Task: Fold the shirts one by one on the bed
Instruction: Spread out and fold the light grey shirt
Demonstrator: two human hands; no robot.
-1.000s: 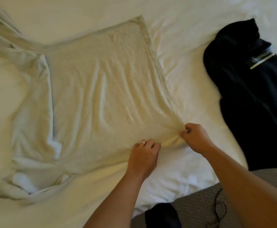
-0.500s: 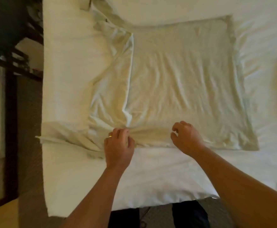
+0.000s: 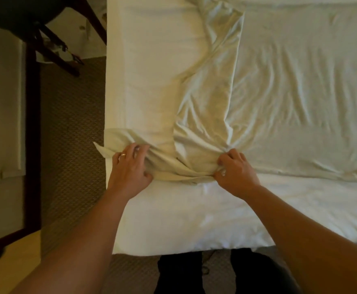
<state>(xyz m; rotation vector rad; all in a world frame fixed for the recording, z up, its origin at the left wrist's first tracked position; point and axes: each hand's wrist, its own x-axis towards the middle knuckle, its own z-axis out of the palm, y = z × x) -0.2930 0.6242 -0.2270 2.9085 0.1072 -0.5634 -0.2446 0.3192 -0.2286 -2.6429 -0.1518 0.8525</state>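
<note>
Shirt point(image 3: 279, 92) sleeve bunched under both hands' fingers point(image 3: 140, 150)

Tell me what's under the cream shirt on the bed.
The cream shirt lies on the white sheet of the bed, which shows around it. The left hand and right hand grip its near edge. Anything under the fabric is hidden.

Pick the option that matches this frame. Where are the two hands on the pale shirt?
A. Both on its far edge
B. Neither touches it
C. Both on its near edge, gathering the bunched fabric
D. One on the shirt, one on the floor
C: the left hand and the right hand both grip bunched cloth along the near edge of the shirt on the bed.
</note>
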